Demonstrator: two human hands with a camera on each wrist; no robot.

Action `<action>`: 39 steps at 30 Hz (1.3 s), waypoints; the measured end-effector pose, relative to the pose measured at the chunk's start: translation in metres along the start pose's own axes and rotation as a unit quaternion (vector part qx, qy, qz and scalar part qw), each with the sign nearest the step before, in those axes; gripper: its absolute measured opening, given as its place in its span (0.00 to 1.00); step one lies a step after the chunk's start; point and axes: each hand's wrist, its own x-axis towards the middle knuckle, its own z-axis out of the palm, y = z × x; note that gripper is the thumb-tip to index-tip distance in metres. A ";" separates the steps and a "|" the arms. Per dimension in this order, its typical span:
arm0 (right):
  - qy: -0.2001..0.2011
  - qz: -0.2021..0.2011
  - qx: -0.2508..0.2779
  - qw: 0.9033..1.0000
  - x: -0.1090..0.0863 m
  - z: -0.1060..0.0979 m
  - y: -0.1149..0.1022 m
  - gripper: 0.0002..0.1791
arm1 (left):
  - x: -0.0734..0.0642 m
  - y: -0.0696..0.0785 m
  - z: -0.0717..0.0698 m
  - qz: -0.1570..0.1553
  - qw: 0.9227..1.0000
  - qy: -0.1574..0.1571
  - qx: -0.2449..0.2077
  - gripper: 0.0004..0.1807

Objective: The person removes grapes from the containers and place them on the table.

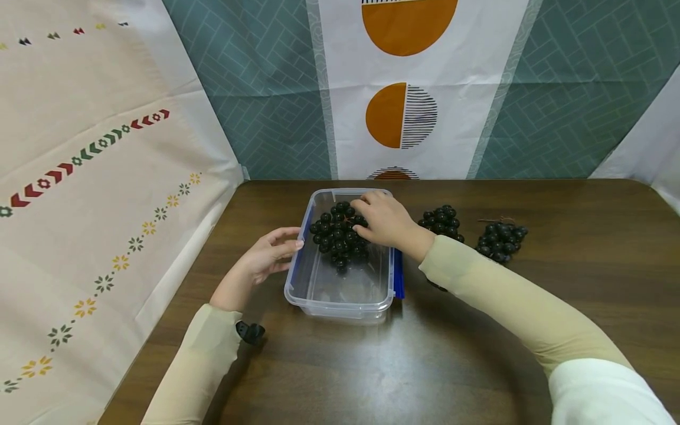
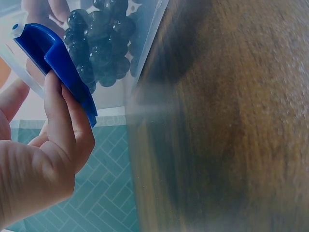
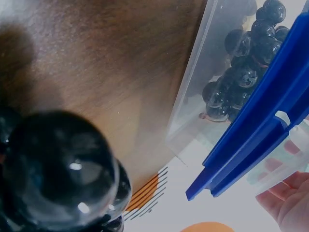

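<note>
A clear plastic container point(image 1: 340, 306) with blue side latches stands on the table, holding a bunch of dark grapes point(image 1: 337, 236). My left hand point(image 1: 273, 254) is at the container's left side. Its thumb is by the rim, and in the left wrist view its fingers touch the blue latch point(image 2: 72, 72) from outside. My right hand point(image 1: 385, 218) reaches over the right rim with bent fingers around the top of the grapes, near the stem. Part of those fingertips is hidden. The opposite latch point(image 3: 256, 116) hangs down along the container's right side.
Right of the container lie another grape bunch point(image 1: 441, 221), partly behind my right forearm, and a further bunch point(image 1: 500, 241) with a thin brown stem. The wooden table point(image 1: 329, 372) meets a patterned cloth point(image 1: 255, 94) at its back edge and a cream cloth point(image 1: 106, 195) at left.
</note>
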 end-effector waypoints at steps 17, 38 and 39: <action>-0.056 0.057 0.066 0.995 0.010 0.006 -0.001 0.26 | 0.000 0.002 0.003 0.000 1.000 0.004 -0.001 0.30; -0.179 0.145 0.158 0.960 0.040 -0.003 0.009 0.26 | -0.001 0.001 0.002 0.004 1.000 0.007 -0.010 0.30; -0.186 0.149 0.156 0.959 0.041 -0.004 0.010 0.26 | -0.001 0.001 0.003 0.004 1.000 0.006 -0.011 0.30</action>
